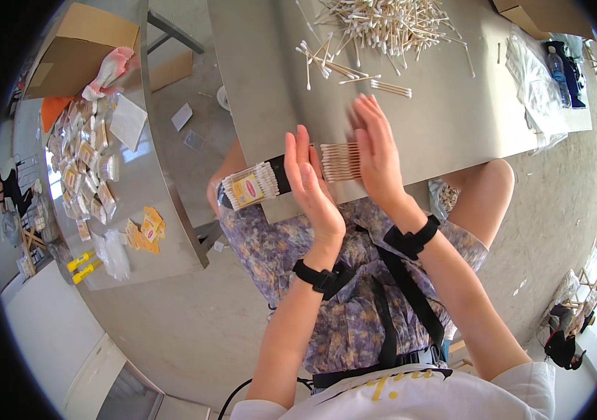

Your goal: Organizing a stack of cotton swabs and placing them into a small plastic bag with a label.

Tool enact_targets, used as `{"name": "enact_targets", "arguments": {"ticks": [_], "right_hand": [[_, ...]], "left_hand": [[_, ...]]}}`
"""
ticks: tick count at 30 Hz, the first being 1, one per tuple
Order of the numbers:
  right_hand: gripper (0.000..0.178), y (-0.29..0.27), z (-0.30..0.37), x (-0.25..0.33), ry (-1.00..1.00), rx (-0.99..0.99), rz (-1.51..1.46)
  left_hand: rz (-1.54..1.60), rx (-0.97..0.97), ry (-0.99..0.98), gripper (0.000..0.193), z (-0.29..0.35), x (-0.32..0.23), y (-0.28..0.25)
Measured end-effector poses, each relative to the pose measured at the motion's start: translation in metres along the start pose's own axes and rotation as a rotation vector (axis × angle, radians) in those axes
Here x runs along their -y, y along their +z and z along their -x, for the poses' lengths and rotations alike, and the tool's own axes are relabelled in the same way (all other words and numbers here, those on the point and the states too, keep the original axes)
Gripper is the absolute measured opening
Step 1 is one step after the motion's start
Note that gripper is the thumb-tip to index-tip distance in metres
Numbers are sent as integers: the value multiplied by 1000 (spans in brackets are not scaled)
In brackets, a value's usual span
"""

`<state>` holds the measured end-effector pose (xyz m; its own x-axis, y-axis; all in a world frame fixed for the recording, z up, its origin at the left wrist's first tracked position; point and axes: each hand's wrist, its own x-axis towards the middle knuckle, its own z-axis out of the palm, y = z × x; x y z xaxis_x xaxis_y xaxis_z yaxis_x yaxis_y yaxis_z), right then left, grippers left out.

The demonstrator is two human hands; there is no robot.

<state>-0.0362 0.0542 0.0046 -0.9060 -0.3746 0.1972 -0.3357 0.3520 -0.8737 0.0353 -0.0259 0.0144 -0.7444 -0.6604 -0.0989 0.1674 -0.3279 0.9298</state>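
One flat row of cotton swabs with pale wooden-looking sticks (pixel 340 162), lying between the hands near the front edge of the grey, smooth tabletop (pixel 452 105). Left hand (pixel 314 194): fingers extended, palm inward, grasping nothing visible; contact with the row cannot be told. Right hand (pixel 381 157): flat, unclenched, fingertips blurred, covering the row's right end. Hazards, as judged: uneven pressure from the palms could skew or buckle the row; a push toward the front edge could spill sticks onto the lap. One clear pack of white-tipped swabs with yellow label (pixel 248 187), on a black strip (pixel 281 173), projects past the tabletop's left edge; a knock from the left hand could tip it off. In the way ahead: one small swab bundle (pixel 391 89) and a loose white-tipped heap (pixel 396 28). Farther off: crumpled clear plastic sheeting (pixel 536 84), right; filled clear packs (pixel 88 168), left; brown cardboard box (pixel 88 45).
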Motion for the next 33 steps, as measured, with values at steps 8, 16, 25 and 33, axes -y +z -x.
{"name": "enact_targets", "arguments": {"ticks": [8, 16, 25, 33], "right_hand": [[44, 11, 28, 11, 266, -253, -591], [43, 3, 12, 6, 309, -178, -671], [50, 12, -14, -4, -105, -76, 495], [54, 17, -13, -8, -203, 133, 640]], "left_hand": [[-8, 18, -28, 68, -14, 0, 4], [-3, 9, -45, 67, -8, 0, 11], [-33, -4, 7, 66, -1, 0, 8], [-85, -24, 70, 66, -5, 9, 20]]}}
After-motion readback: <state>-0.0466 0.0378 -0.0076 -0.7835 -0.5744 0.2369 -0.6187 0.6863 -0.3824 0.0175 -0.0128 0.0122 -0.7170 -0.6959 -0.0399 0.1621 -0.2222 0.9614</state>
